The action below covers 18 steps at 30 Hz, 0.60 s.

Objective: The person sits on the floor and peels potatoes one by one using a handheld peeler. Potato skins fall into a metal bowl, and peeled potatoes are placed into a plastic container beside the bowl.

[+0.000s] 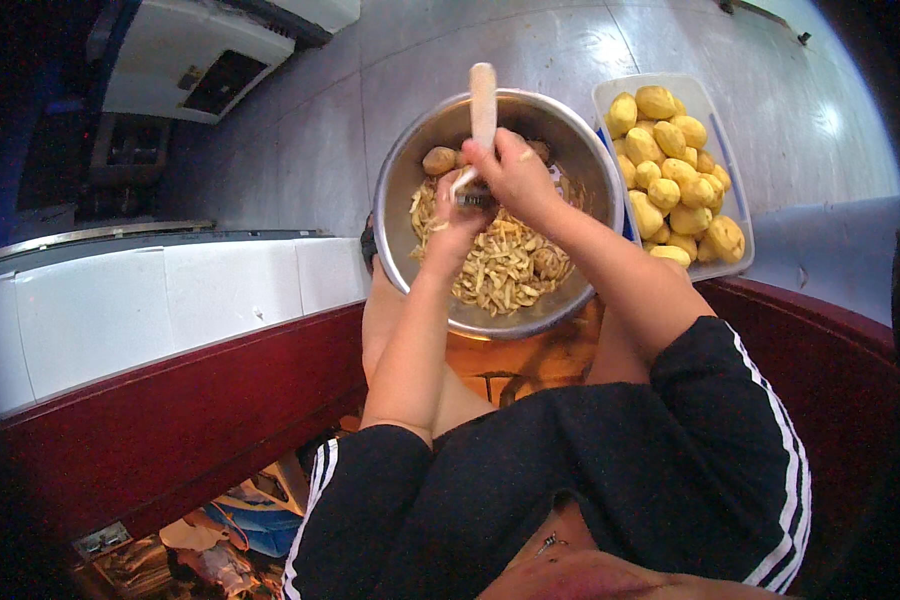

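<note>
My right hand (pixel 521 176) grips the pale handle of a hand peeler (pixel 483 97), which points away from me over a steel basin (pixel 521 326). Close under the peeler's white frame and dark metal part, my left hand (pixel 457 214) is cupped; what lies in its palm is hidden. Small bits of peel cling to both hands. Pale peelings (pixel 499 277) lie in the basin, with unpeeled potatoes (pixel 439 160) at its far side and one more near the right wall. Peeled yellow potatoes (pixel 664 193) fill a clear plastic tub (pixel 739 169) right of the basin.
A dark red board (pixel 195 375) runs beside my legs on the left, and another (pixel 810 322) on the right. White panels (pixel 225 289) stand beyond the left board. A white appliance (pixel 187 60) is at the upper left. Grey flooring (pixel 420 45) shows beyond the basin.
</note>
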{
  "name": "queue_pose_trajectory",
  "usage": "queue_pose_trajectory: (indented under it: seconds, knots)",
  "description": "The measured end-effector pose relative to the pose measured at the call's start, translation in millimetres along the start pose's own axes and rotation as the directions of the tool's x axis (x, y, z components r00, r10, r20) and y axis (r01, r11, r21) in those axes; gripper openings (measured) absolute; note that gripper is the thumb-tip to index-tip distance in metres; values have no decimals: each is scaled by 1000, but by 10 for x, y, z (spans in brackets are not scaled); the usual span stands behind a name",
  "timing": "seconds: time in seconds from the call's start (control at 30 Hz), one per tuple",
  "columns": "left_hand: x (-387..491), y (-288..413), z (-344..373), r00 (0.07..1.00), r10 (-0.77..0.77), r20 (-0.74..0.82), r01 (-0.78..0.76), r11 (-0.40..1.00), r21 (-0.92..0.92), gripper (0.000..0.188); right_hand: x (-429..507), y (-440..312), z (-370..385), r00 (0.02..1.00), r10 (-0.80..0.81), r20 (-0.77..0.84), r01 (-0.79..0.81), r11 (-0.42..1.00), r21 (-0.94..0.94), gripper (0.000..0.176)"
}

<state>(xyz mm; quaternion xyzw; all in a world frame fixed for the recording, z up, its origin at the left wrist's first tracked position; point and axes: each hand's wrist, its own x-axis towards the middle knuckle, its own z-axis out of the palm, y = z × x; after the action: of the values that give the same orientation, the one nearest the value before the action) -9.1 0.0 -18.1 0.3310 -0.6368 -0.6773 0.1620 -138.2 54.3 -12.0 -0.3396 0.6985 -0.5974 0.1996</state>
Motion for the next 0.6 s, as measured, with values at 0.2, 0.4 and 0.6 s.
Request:
queue_pose_trajectory:
  seconds: [0.2,0.4,0.6]
  knots:
    - [-61,114,36,990,-123,63,123,992,3,69,196,365,-35,836,459,302,-549,676,492,48]
    - [-112,155,32,987,-109,120,120,989,-85,68,209,526,38,778,501,379,-614,478,628,45]
    - [-66,114,52,997,17,70,-3,980,-197,65,145,220,-1,821,525,226,-482,424,766,42]
